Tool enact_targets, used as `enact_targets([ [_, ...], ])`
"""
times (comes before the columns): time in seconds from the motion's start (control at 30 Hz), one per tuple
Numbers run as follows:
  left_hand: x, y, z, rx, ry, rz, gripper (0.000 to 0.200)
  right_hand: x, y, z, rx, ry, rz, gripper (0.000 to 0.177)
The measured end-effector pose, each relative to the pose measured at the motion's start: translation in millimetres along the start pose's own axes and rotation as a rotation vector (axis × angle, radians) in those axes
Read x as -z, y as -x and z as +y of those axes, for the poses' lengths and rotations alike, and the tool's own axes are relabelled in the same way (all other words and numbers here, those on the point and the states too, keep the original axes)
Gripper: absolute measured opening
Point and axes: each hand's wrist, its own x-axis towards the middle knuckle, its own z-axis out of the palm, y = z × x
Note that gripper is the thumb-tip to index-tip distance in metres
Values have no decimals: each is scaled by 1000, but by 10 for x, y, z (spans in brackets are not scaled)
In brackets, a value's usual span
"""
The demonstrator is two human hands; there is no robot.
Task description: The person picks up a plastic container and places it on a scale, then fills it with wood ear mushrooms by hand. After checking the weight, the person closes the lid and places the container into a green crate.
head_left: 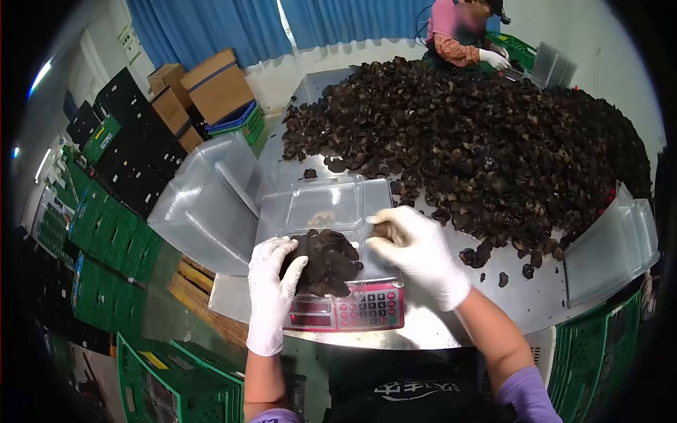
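Note:
My left hand (pixel 271 289), in a white glove, rests against a heap of dark brown mushrooms (pixel 326 264); its thumb and fingers are spread around the near-left side. The heap lies in a clear plastic box (pixel 358 236) with its lid (pixel 324 201) folded back. Under the box is a pink-red digital scale (pixel 367 307) with a keypad facing me. My right hand (pixel 423 254), also gloved, is just right of the box, fingers curled around a brownish mushroom (pixel 384 231) that is partly hidden.
A large mound of dark mushrooms (pixel 486 155) covers much of the metal table (pixel 522 299). Clear boxes are stacked at left (pixel 204 197) and right (pixel 610 247). Green crates (pixel 180 388) stand below. Across the table, another gloved person (pixel 458 42) works beside the mound.

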Motion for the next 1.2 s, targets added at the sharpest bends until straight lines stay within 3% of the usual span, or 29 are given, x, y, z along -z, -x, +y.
enact_targets([
  [0.1, 4, -45, -151, 68, 67, 80, 22, -200, -121, -59, 66, 280, -233, 35],
  [0.17, 65, -124, -291, 129, 64, 27, 19, -236, -103, -42, 90, 420, -274, 38],
  [0.3, -41, -59, -620, 280, 249, 32, 22, -137, -87, -90, 19, 410, -229, 34],
  [0.37, -113, -25, -678, 346, 356, 7, 22, -153, -77, 62, 99, 399, -121, 27],
  [0.43, -190, 40, -679, 553, 675, 117, 23, -225, -30, 194, 195, 474, -102, 22],
  [0.57, -291, -3, -501, 545, 617, 117, 30, -386, 21, 333, 247, 724, -206, 21],
  [0.63, -312, -64, -630, 587, 626, 85, 39, -328, -7, 320, 349, 745, -114, 23],
  [0.73, -276, -304, -756, 809, 788, -24, 61, -116, 21, 143, 313, 695, 1, 25],
  [0.77, -377, -344, -1047, 836, 840, -96, 67, -53, 46, 110, 302, 696, 42, 24],
  [0.83, -463, -471, -1153, 881, 984, -58, 46, -4, 141, 92, 272, 681, 27, 24],
  [0.97, -553, -599, -1350, 901, 1187, -116, 39, -29, 362, 184, 336, 699, 31, 26],
  [1.03, -485, -648, -1263, 780, 1364, -56, 36, -6, 484, 148, -52, 429, 24, 29],
  [1.07, -425, -645, -1102, 743, 1343, 88, 35, 50, 513, 213, -210, 200, -87, 36],
  [1.1, -250, -621, -923, 649, 1310, 65, 41, 133, 504, 263, -209, 200, -87, 36],
  [1.17, 6, -387, -902, 416, 1188, -148, 32, 257, 477, 323, -777, -619, -376, 47],
  [1.2, 127, -272, -736, 316, 897, -218, 33, 254, 483, 309, -783, -666, -379, 53],
])
